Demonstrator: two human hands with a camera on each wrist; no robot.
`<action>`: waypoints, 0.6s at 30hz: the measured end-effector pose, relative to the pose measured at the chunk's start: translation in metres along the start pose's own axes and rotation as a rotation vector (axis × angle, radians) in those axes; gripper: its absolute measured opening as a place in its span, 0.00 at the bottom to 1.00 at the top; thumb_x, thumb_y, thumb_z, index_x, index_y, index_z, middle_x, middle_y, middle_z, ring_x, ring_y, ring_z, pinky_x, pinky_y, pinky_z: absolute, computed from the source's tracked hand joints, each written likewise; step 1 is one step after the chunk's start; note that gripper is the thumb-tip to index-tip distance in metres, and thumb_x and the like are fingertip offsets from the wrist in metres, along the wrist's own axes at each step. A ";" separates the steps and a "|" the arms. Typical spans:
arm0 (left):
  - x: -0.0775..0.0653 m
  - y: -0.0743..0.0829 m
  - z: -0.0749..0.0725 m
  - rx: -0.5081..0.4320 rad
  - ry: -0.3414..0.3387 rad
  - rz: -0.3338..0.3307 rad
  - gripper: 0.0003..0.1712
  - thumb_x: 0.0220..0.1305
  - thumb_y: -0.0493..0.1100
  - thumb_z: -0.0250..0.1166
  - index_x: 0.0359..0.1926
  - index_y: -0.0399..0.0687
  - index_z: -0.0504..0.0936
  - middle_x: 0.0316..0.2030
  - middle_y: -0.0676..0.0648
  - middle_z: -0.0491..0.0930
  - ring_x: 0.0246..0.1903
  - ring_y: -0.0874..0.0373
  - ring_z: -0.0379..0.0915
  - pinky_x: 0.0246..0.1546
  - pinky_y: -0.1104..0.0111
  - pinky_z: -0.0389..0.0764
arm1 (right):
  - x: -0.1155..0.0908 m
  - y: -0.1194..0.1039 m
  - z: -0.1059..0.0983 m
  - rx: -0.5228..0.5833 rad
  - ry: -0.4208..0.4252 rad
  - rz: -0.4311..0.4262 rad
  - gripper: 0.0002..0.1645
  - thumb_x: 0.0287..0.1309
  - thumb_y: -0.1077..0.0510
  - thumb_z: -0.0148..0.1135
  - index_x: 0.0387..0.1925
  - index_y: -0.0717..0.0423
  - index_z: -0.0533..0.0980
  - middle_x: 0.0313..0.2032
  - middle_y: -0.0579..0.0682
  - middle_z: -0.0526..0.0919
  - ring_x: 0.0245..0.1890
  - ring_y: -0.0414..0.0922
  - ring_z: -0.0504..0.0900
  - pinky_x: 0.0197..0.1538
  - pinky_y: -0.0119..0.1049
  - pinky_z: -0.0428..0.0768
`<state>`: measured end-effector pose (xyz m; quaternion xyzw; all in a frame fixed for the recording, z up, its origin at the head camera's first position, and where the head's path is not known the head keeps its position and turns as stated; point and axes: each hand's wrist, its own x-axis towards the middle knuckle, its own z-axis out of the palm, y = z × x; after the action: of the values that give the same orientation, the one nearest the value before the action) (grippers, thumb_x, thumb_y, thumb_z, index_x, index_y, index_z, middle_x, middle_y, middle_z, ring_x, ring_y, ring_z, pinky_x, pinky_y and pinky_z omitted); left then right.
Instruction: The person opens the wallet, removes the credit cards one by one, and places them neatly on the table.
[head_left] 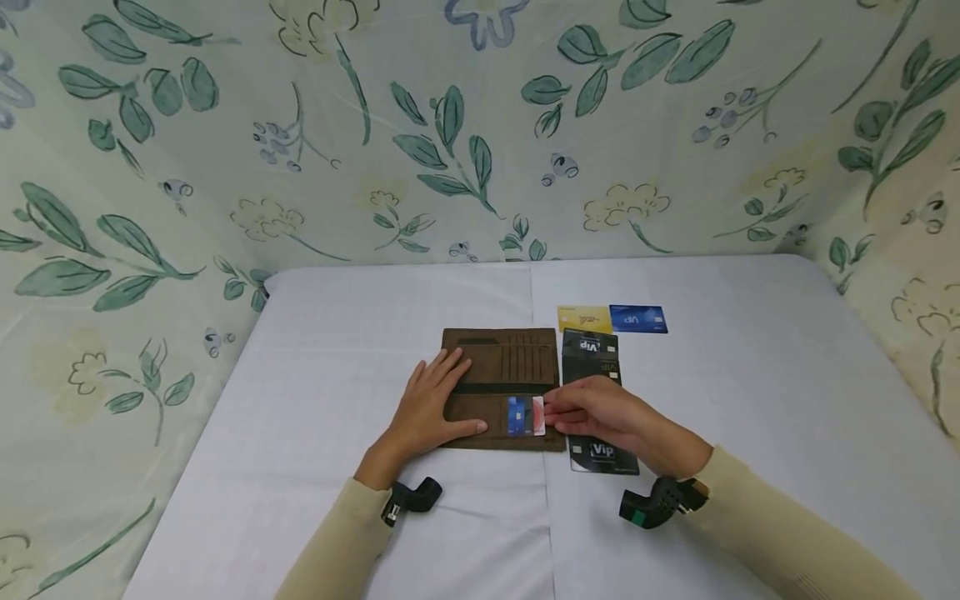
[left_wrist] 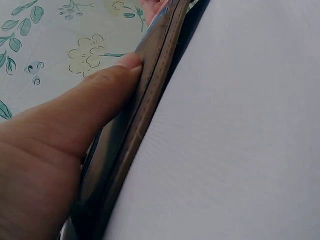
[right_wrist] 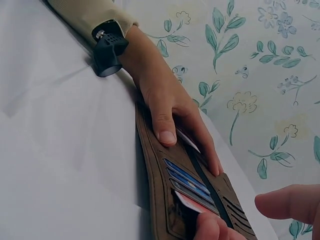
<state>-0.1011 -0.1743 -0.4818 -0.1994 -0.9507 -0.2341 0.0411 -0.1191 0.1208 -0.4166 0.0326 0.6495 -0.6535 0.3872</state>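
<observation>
- The brown wallet [head_left: 489, 410] lies open on the table [head_left: 750, 375], its near half carrying a row of tucked-in cards, blue ones [head_left: 516, 417] among them.
- At the row's right end I have the red-and-white card [head_left: 538, 417], partly out of its slot, by my reading; I judge this to be the slotting step.
- My right hand [head_left: 600, 412] touches that card's edge with bent fingertips; whether they truly pinch it, I cannot tell.
- My left hand [head_left: 431, 408] is spread across the wallet's left side, steadying it, I think.
- Next calls for a straight, gentle push along the slot, left hand bracing.
- Black cards [head_left: 603, 454] lie right of the wallet, partly covered by my right hand; beyond are a yellow card [head_left: 583, 318] and a blue VIP card [head_left: 637, 318].
- My left wrist view cuts off most of the wallet.
</observation>
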 end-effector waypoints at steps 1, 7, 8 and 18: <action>0.000 0.000 0.000 -0.001 0.002 0.002 0.58 0.49 0.73 0.65 0.74 0.50 0.58 0.74 0.48 0.51 0.74 0.49 0.40 0.71 0.48 0.39 | 0.000 0.000 0.001 -0.006 0.007 0.001 0.24 0.67 0.61 0.53 0.58 0.75 0.70 0.44 0.60 0.83 0.41 0.47 0.84 0.50 0.38 0.81; 0.000 0.000 0.001 0.008 0.003 0.004 0.58 0.49 0.74 0.64 0.74 0.51 0.58 0.75 0.49 0.50 0.74 0.49 0.40 0.71 0.49 0.39 | -0.002 -0.001 0.008 -0.060 0.066 -0.027 0.22 0.67 0.60 0.54 0.56 0.72 0.72 0.45 0.60 0.81 0.41 0.47 0.82 0.49 0.38 0.81; 0.000 0.000 0.001 0.006 0.005 0.005 0.58 0.49 0.74 0.65 0.74 0.50 0.58 0.75 0.49 0.50 0.74 0.49 0.40 0.71 0.48 0.39 | -0.002 0.000 0.009 -0.069 0.076 -0.036 0.21 0.67 0.60 0.54 0.55 0.72 0.72 0.45 0.60 0.81 0.40 0.47 0.82 0.49 0.38 0.81; 0.000 0.001 0.001 0.005 -0.012 -0.010 0.58 0.49 0.75 0.63 0.74 0.52 0.57 0.75 0.49 0.49 0.74 0.50 0.39 0.71 0.49 0.38 | -0.009 0.005 0.022 -0.133 0.170 -0.090 0.18 0.65 0.61 0.55 0.53 0.68 0.73 0.46 0.60 0.79 0.41 0.49 0.80 0.49 0.40 0.81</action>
<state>-0.1006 -0.1731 -0.4827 -0.1960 -0.9524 -0.2309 0.0349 -0.1004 0.1063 -0.4125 0.0328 0.7230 -0.6205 0.3020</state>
